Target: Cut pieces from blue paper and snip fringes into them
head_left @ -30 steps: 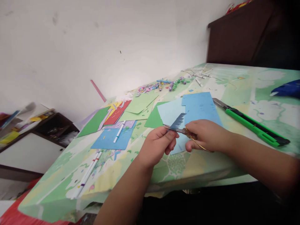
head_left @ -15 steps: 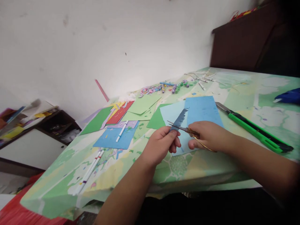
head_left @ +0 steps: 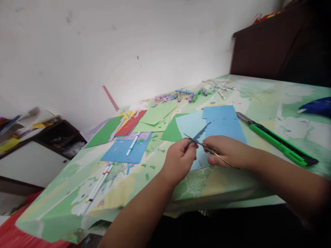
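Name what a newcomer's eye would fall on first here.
Probably the scissors in the right hand, at the centre of the view, their blades across the fringed dark blue strip that the left hand pinches. Next, the bright green cutter lying on the table, to the right of the hands. Then the red sheet, vivid on the left side of the table.

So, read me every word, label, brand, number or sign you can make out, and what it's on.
No readable text anywhere.
Dark-blue fringed paper strip, gold-handled metal scissors: no lettering visible.
Green-and-black plastic utility knife, slim white marker pens: any print is too small to read.
Jumbled papers at far left: too blurred.
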